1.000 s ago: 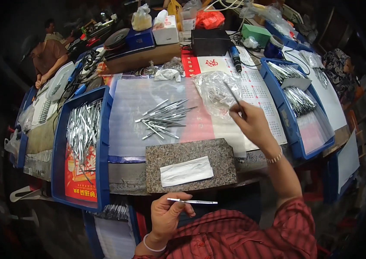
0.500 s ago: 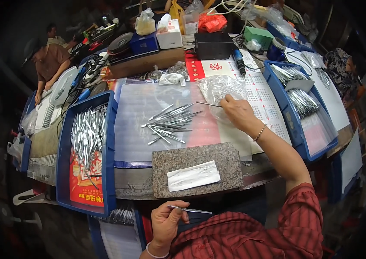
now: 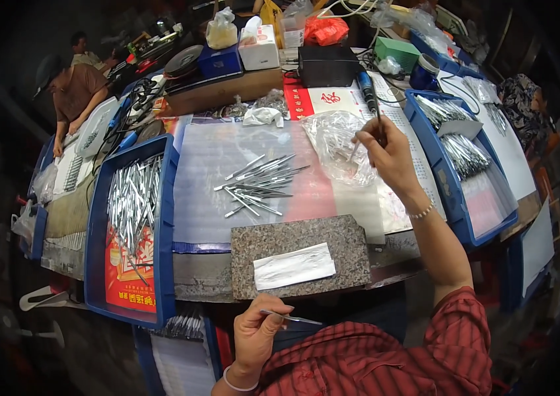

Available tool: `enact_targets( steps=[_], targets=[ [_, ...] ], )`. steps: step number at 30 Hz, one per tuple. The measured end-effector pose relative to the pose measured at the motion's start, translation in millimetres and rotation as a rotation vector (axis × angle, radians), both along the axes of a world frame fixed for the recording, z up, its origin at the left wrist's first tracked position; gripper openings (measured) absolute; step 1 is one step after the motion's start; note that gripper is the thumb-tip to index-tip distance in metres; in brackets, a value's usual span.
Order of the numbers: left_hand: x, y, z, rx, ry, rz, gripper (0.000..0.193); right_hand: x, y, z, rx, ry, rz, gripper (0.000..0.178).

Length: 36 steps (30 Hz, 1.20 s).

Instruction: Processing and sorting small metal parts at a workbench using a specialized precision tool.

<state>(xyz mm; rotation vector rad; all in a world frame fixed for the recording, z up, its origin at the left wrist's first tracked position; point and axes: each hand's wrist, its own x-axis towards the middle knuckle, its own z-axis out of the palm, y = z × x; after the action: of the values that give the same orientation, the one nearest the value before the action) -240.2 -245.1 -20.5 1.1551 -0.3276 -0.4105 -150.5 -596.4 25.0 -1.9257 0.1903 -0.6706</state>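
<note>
My left hand [image 3: 257,333], low near my body, is closed on a slender silver metal piece [image 3: 303,320] that points right. Over the clear plastic bag [image 3: 336,142] on the table, my right hand [image 3: 389,155] is closed on a thin metal rod [image 3: 355,150]. A dark shaft shows at its fingers, in line with the blue-and-black electric screwdriver [image 3: 365,89]; I cannot tell whether they touch. A loose pile of slim silver pieces [image 3: 260,185] lies on the plastic-covered mat. Nearest me, a folded white cloth [image 3: 294,266] rests on a speckled stone slab [image 3: 352,247].
Blue trays of silver pieces stand left [image 3: 95,264] and right [image 3: 468,221]. At the back are a black box [image 3: 327,66], a tissue box [image 3: 259,49] and a green box [image 3: 395,53]. Two people sit far left, and another person [image 3: 524,112] is at right.
My right hand has moved right and slightly up, toward the electric screwdriver. Its rod has swung from pointing left to a steeper angle. My left hand has barely moved.
</note>
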Motion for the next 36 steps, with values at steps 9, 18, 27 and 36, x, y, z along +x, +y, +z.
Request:
enact_targets(
  steps=[9, 18, 27, 36],
  targets=[
    [2, -24, 17, 0.215, -0.012, -0.129, 0.013, -114, 110, 5, 0.002, 0.211, 0.647, 0.032],
    [-5, -45, 16, 0.314, -0.129, -0.187, 0.008, -128, 122, -1, 0.211, 0.128, 0.538, 0.026],
    [-7, -48, 15, 0.277, -0.185, -0.09, 0.003, -135, 121, -2, 0.174, 0.214, 0.484, 0.03],
    [-8, -41, 7, 0.146, -0.015, -0.06, 0.004, -158, 131, -17, 0.296, 0.22, 0.478, 0.027]
  ],
)
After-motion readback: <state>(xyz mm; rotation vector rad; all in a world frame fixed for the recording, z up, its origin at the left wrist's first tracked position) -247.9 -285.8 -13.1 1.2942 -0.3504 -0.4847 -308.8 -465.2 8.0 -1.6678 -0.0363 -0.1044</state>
